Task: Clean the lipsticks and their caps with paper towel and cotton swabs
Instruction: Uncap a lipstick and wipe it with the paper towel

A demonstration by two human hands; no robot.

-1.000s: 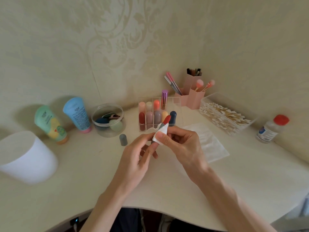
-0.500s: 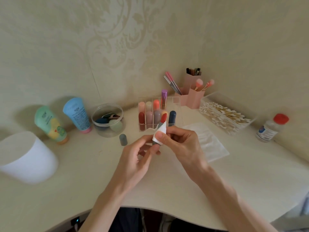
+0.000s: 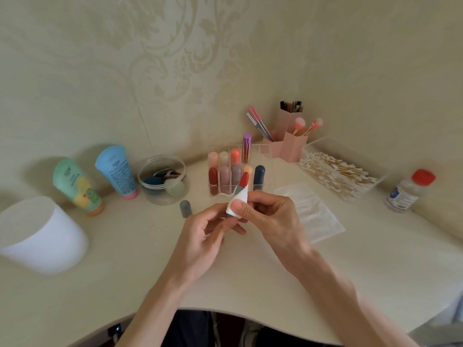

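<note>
Above the counter (image 3: 250,276), a person's left hand (image 3: 208,236) grips the base of an uncapped red lipstick (image 3: 243,181). The right hand (image 3: 273,216) pinches a folded scrap of paper towel (image 3: 240,199) around its tube. A grey cap (image 3: 185,208) stands near the clear lipstick organizer (image 3: 266,156), with a box of cotton swabs (image 3: 335,170) at right.

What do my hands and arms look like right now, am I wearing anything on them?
Both are bare. The left hand and right hand wear no gloves or rings; the right thumbnail looks short and unpainted. The left forearm and right forearm show no sleeves, watch or bracelet within the frame.
</note>
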